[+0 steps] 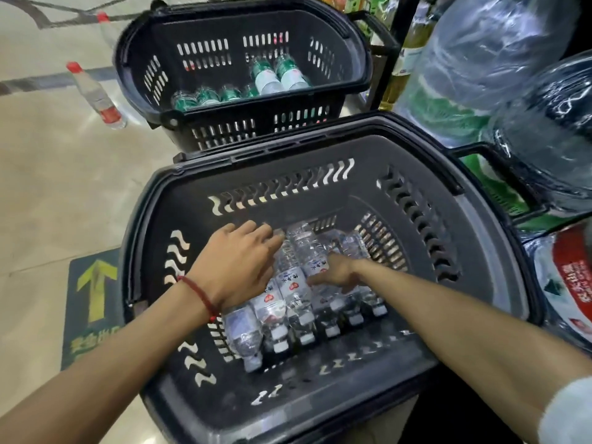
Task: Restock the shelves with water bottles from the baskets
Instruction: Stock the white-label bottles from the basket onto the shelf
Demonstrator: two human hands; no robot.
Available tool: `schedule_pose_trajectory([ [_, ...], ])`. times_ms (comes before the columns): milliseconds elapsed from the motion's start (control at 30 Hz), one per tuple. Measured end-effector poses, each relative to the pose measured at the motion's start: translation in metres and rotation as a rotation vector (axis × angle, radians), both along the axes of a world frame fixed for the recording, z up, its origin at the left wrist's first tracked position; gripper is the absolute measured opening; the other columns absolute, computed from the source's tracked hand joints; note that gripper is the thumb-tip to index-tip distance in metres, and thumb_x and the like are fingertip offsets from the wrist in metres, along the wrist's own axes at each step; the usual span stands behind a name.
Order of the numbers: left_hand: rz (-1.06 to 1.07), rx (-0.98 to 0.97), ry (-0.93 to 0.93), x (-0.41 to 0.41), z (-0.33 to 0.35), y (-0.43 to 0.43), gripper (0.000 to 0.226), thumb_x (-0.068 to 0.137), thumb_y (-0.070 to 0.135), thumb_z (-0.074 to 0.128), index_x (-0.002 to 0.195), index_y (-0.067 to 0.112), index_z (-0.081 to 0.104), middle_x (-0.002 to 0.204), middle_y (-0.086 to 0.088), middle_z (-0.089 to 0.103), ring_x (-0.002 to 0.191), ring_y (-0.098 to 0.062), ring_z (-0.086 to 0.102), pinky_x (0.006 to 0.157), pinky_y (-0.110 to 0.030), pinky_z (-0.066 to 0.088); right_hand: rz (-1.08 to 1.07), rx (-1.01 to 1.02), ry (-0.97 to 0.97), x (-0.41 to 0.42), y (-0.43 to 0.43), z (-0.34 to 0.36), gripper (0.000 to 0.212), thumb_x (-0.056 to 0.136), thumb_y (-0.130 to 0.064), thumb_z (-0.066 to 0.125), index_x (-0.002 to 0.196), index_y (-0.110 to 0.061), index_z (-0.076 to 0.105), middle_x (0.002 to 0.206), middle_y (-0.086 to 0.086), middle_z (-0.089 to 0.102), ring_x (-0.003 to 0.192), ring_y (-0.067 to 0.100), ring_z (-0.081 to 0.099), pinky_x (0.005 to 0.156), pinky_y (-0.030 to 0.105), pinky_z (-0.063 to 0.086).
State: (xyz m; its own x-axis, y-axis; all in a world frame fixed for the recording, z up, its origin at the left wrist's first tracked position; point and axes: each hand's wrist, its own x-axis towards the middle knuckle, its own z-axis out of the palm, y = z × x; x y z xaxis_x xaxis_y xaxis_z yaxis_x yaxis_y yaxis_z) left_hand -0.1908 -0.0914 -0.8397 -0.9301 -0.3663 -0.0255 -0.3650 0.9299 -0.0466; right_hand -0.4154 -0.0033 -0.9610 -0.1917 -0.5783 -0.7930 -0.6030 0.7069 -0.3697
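Observation:
A large black basket [320, 392] stands right below me, with several clear white-capped water bottles [272, 310] lying side by side in its bottom. My left hand [237, 264], a red string at the wrist, lies palm down on the left bottles with its fingers curled over the end of one. My right hand [336, 274] grips a clear water bottle [309, 251], which is tilted up above the others. A second black basket [243, 107] farther off holds green-labelled bottles [275, 78].
Two red-capped bottles [96, 97] stand on the tiled floor to the left of the far basket. Big wrapped water jugs [480, 59] crowd the right side, one with a red label [570, 283] close by. A green arrow sticker [96, 283] marks the floor on the left.

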Motion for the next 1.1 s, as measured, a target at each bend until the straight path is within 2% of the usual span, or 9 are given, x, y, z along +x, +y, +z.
schedule_pose_trajectory([
  [133,0.007,0.021,-0.020,-0.001,-0.002,0.000,0.022,0.090,0.037,0.054,0.104,0.022,0.062,0.096,0.002,0.061,0.087,-0.022,0.062,0.072,-0.040,0.052,0.035,-0.017,0.022,-0.004,0.003,0.008,0.086,0.101,-0.052,0.061,0.162,-0.005,0.022,0.156,0.015,0.046,0.081,0.014,0.060,0.063,0.029,0.056],
  [233,0.011,0.022,-0.058,-0.003,-0.003,-0.002,0.024,0.092,0.038,0.053,0.108,0.024,0.063,0.100,0.003,0.063,0.092,-0.022,0.063,0.077,-0.039,0.054,0.021,-0.064,0.066,-0.009,0.008,0.016,0.072,0.101,-0.053,0.059,0.153,-0.007,0.039,0.132,0.009,0.061,0.103,0.021,0.066,0.094,0.036,0.056],
  [300,0.006,0.046,-0.099,-0.007,-0.005,-0.003,0.029,0.094,0.040,0.049,0.116,0.025,0.062,0.107,0.005,0.064,0.099,-0.021,0.063,0.082,-0.039,0.053,0.004,-0.118,0.116,-0.012,0.009,0.029,0.074,0.100,-0.058,0.059,0.152,-0.008,0.043,0.131,0.012,0.064,0.111,0.025,0.067,0.100,0.039,0.055],
  [400,-0.004,0.098,-0.191,-0.017,-0.008,-0.003,0.035,0.097,0.039,0.045,0.127,0.027,0.058,0.120,0.005,0.062,0.112,-0.020,0.060,0.092,-0.039,0.049,0.007,-0.207,0.216,-0.019,0.013,0.058,0.069,0.100,-0.057,0.060,0.146,-0.007,0.049,0.112,0.010,0.070,0.081,0.018,0.068,0.073,0.033,0.055],
  [500,-0.036,0.112,-0.275,-0.028,-0.013,-0.004,0.038,0.096,0.032,0.046,0.132,0.026,0.056,0.126,0.003,0.061,0.120,-0.022,0.058,0.098,-0.041,0.049,-0.037,-0.262,0.291,-0.029,0.029,0.082,0.061,0.096,-0.056,0.066,0.132,-0.009,0.054,0.117,0.010,0.069,0.090,0.022,0.065,0.073,0.033,0.049],
  [633,-0.131,0.140,-0.450,-0.051,-0.038,-0.008,0.062,0.095,0.018,0.052,0.155,0.026,0.039,0.153,0.000,0.045,0.140,-0.023,0.043,0.111,-0.042,0.043,-0.097,-0.289,0.334,-0.036,0.056,0.115,0.044,0.094,-0.056,0.069,0.114,-0.021,0.052,0.100,0.001,0.071,0.072,0.012,0.063,0.056,0.027,0.045],
  [733,-0.226,0.085,-0.570,-0.071,-0.067,-0.010,0.080,0.094,0.015,0.061,0.161,0.030,0.021,0.165,-0.002,0.029,0.147,-0.025,0.032,0.119,-0.044,0.033,-0.147,-0.314,0.348,-0.039,0.071,0.131,0.047,0.092,-0.052,0.073,0.118,-0.016,0.057,0.096,0.001,0.069,0.075,0.015,0.066,0.058,0.029,0.051],
  [867,-0.283,0.141,-0.767,-0.096,-0.087,-0.004,0.084,0.091,0.016,0.070,0.159,0.035,0.025,0.168,0.000,0.023,0.156,-0.029,0.017,0.124,-0.052,0.021,-0.200,-0.338,0.370,-0.043,0.081,0.136,0.045,0.091,-0.053,0.074,0.117,-0.021,0.057,0.097,-0.002,0.066,0.076,0.012,0.062,0.057,0.030,0.047],
  [1100,-0.307,0.288,-0.812,-0.116,-0.100,-0.011,0.079,0.088,0.018,0.075,0.153,0.043,0.037,0.163,0.003,0.036,0.151,-0.027,0.030,0.122,-0.053,0.025,-0.268,-0.387,0.351,-0.045,0.095,0.125,0.039,0.092,-0.050,0.074,0.113,-0.021,0.057,0.094,-0.006,0.064,0.073,0.007,0.060,0.052,0.025,0.041],
])
